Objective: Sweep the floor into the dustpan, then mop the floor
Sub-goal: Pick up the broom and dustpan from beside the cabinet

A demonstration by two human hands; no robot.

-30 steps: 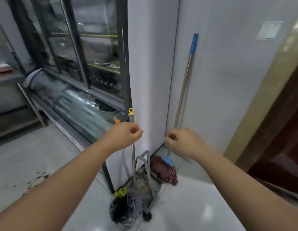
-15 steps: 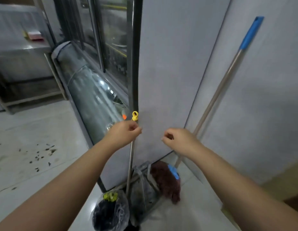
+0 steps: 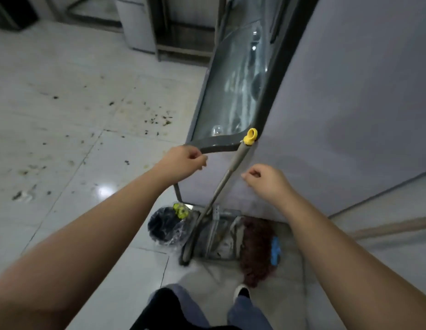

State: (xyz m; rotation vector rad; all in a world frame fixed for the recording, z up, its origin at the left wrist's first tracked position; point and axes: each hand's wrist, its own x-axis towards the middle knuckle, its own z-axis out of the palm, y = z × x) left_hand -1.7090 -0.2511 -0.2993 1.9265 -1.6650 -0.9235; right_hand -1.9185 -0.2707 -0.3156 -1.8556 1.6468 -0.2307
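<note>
A grey broom handle with a yellow cap leans on the grey cabinet side; its foot stands by the metal dustpan on the floor. My left hand hovers just left of the handle with fingers curled, holding nothing. Just right of the handle my right hand is also curled and empty. A maroon mop head with a blue clip lies beside the dustpan, its pale handle running off to the right, blurred. Dark crumbs litter the white tiles.
A black bag-lined bin with a yellow-green object on its rim stands left of the dustpan. The glass-fronted display cabinet and its grey side panel block the right. My feet are below. Grey units stand at the back.
My left hand has let go of the broom handle and moved left of it. The view has tilted down towards the floor; the mop handle now lies low at the right.
</note>
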